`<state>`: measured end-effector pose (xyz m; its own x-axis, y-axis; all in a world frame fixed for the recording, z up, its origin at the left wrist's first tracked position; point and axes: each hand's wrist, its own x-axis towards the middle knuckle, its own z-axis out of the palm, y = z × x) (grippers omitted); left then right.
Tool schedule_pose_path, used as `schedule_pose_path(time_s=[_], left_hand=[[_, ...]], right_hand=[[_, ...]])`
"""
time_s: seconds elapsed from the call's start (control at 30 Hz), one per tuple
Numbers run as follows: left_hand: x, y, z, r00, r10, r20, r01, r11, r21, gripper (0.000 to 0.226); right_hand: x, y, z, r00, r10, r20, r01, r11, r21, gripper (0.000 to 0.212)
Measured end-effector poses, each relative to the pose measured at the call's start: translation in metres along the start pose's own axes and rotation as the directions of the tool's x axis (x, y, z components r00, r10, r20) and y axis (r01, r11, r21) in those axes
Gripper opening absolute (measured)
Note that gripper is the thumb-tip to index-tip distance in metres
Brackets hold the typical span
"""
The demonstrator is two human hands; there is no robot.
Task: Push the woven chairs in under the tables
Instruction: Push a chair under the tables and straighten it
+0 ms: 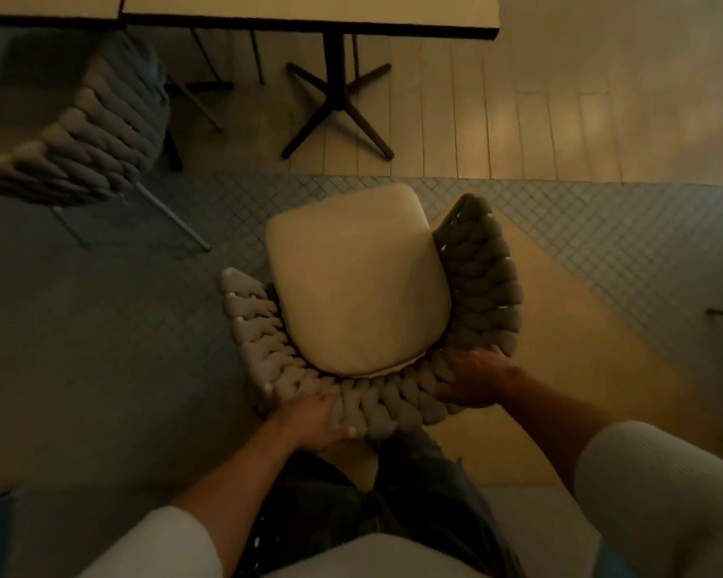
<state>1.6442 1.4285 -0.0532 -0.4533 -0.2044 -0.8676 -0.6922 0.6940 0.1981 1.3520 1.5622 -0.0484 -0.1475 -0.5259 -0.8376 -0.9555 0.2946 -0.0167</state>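
A woven chair (376, 310) with a thick braided backrest and a cream seat cushion (357, 281) stands in the middle of the view on a grey diamond-patterned floor strip (602, 227), its open front facing the far side and well short of the table. The left hand (312, 419) closes over the near left part of the braided back, thumb showing on the outer side, and the right hand (474, 379) is wrapped over the near right part of the same rim, fingers curled into the weave. Beyond the chair, a pale table (309, 10) with a dark edge crosses the far side, and its black cross-shaped pedestal base (337, 106) sits on light floorboards (497, 131) directly ahead of the seat. A second woven chair (80, 135) stands at far left, partly under the table edge, its thin metal leg (172, 214) angling toward the first chair without touching it. Both forearms emerge from white sleeves (643, 486), and dark trousers (393, 494) hide the chair's near legs. The table top is cut off by the upper frame, the dim light blurs details, and a dark object at the right edge is too cropped to identify.
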Motion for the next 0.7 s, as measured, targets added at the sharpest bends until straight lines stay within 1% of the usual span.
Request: schedule_pose_path(time_s=[0.07,0.13,0.2,0.23,0.33,0.43,0.53,0.6,0.7], left_hand=[[-0.002,0.018,0.012,0.999,-0.026,0.032,0.025,0.999,0.023,0.097],[0.000,0.029,0.024,0.995,-0.066,0.075,0.063,0.997,0.046,0.102],[0.002,0.037,0.029,0.992,-0.099,0.084,0.094,0.994,0.063,0.103],[0.003,0.040,0.030,0.992,-0.105,0.066,0.100,0.992,0.074,0.102],[0.013,0.043,0.036,0.994,-0.109,0.034,0.105,0.990,0.099,0.098],[0.028,0.045,0.044,0.995,-0.101,0.010,0.099,0.988,0.122,0.087],[0.041,0.045,0.041,0.997,-0.074,0.030,0.069,0.987,0.145,0.077],[0.048,0.043,0.040,0.997,-0.048,0.054,0.039,0.986,0.163,0.076],[0.050,0.038,0.039,0.998,-0.022,0.065,0.010,0.981,0.191,0.079]], right_hand=[[-0.005,0.011,0.004,0.993,-0.025,0.118,0.036,0.995,-0.093,0.095],[-0.011,0.012,0.002,0.978,-0.042,0.202,0.073,0.986,-0.152,0.094],[-0.013,0.008,-0.002,0.968,-0.042,0.245,0.095,0.974,-0.206,0.094],[-0.013,0.008,-0.001,0.966,-0.037,0.256,0.101,0.965,-0.241,0.094],[-0.009,0.009,0.007,0.971,-0.041,0.235,0.122,0.932,-0.341,0.090],[-0.002,0.020,0.014,0.992,-0.053,0.119,0.096,0.915,-0.393,0.081],[0.003,0.031,0.020,0.996,-0.061,0.061,0.082,0.898,-0.433,0.078],[0.008,0.034,0.022,0.996,-0.073,0.045,0.086,0.873,-0.480,0.082],[0.013,0.030,0.020,0.995,-0.058,0.082,0.093,0.840,-0.534,0.084]])
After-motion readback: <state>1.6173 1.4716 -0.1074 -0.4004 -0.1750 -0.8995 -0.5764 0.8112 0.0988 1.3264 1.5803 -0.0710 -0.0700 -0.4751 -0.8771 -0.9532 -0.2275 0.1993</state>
